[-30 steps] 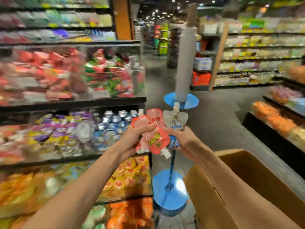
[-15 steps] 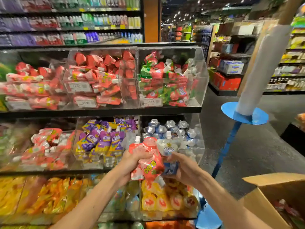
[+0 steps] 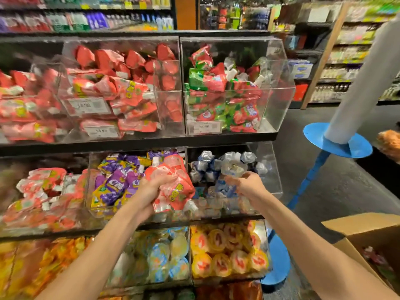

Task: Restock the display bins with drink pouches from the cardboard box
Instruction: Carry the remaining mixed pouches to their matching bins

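My left hand [image 3: 151, 189] grips a bunch of red drink pouches [image 3: 175, 191] with white spouts, held in front of the middle shelf. My right hand [image 3: 249, 185] holds a blue-and-white pouch [image 3: 232, 169] over the clear bin of silver-blue pouches [image 3: 268, 187]. The two hands are apart. To the left stands the bin of purple pouches [image 3: 114, 185]. The open cardboard box [image 3: 363, 230] sits at the lower right with a few pouches visible inside.
Clear bins of red pouches [image 3: 121, 89] and red-green pouches [image 3: 225, 92] fill the top shelf. Jelly cups [image 3: 227, 254] fill the bottom bins. A blue stand with a white roll [image 3: 337, 141] stands right of the shelving, beside the aisle floor.
The view swung left from the aisle to the bins. My hands, which held the pouches together, have separated; the right hand carried the blue-white pouch toward the silver-blue bin.
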Demonstrator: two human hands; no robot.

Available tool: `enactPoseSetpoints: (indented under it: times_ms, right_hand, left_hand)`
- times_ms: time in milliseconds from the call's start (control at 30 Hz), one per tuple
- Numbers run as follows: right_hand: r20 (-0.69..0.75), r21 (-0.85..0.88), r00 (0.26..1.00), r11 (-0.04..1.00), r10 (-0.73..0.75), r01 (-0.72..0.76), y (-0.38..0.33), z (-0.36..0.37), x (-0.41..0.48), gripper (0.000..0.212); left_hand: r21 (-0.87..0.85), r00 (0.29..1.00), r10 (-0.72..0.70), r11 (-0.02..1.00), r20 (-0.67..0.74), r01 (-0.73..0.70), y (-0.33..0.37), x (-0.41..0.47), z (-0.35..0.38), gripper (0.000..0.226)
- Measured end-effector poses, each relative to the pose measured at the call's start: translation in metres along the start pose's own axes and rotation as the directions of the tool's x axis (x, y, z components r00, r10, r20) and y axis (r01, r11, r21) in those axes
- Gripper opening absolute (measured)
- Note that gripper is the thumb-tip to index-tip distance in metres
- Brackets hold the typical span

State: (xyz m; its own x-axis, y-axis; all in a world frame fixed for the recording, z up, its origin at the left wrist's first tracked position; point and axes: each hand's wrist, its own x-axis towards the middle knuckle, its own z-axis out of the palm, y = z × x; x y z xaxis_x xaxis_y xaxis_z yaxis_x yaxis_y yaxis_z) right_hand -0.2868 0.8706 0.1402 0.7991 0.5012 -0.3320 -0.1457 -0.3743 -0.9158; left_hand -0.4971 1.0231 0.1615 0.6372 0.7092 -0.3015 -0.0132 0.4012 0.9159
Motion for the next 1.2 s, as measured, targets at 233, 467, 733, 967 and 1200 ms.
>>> enactPoseSetpoints:
  times_ms: [233,467,733,967,1200]
  right_hand:
    - [0.310,0.350,0.921,0.873,0.236,-0.341,-0.001,0.065,0.040,0.015]
    - [0.337,0.318,0.870,0.826,0.360,-0.465,0.011,0.086,0.048,0.017]
    - [0.459,0.279,0.808,0.804,0.369,-0.525,0.002,0.049,0.029,0.013]
    - [0.706,-0.076,0.708,0.995,0.013,0.057,-0.062,0.035,-0.036,0.065]
    - [0.691,0.018,0.629,0.878,-0.357,0.478,-0.087,0.060,-0.081,0.029]
  left_hand:
    - [-0.040,0.998,-0.013,0.999,-0.069,0.010,0.010,-0.012,0.005,0.035]
    - [-0.022,0.993,-0.022,1.000,-0.113,0.019,0.015,-0.015,0.016,0.055]
    - [-0.011,0.994,-0.040,0.999,-0.099,0.039,0.010,-0.020,0.038,0.039]
    - [0.017,0.993,-0.007,1.000,-0.116,0.009,0.016,-0.035,0.052,0.046]
    - [-0.053,0.991,0.084,0.994,-0.104,-0.090,0.046,-0.072,0.043,0.073]
